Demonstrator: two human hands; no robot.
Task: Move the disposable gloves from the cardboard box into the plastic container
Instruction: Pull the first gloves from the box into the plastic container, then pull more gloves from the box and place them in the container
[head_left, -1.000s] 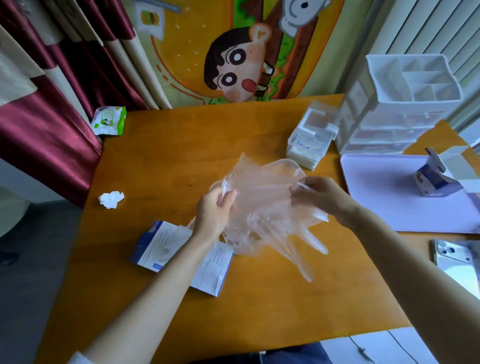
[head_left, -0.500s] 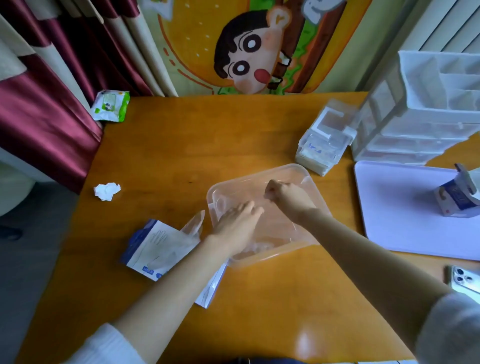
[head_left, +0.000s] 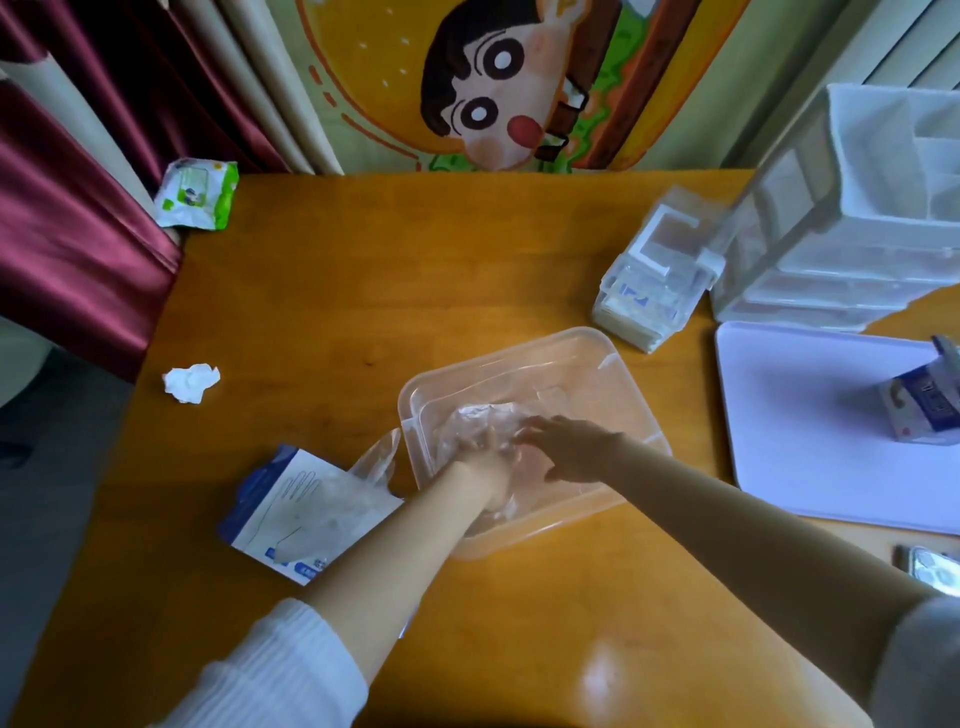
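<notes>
A clear plastic container (head_left: 597, 348) sits at the middle of the wooden table. Crumpled transparent disposable gloves (head_left: 480, 418) lie inside it. Both hands are down in the container on the gloves: my left hand (head_left: 488, 462) presses on them at the near left, and my right hand (head_left: 569, 449) lies over them with fingers spread. The flattened blue-and-white cardboard glove box (head_left: 291, 512) lies to the container's left, with more clear gloves (head_left: 379, 460) spilling from its open end.
A crumpled tissue (head_left: 190, 382) and a green wipes pack (head_left: 197, 194) lie at the left. A small clear box (head_left: 657, 270), a white drawer organiser (head_left: 852, 218), a lilac tray (head_left: 810, 415) with a small carton (head_left: 919, 410) and a phone (head_left: 932, 569) stand right.
The bundle of gloves, held up in the air a second ago, went down into the container. Both hands now press it flat inside; the right hand has opened from a fist.
</notes>
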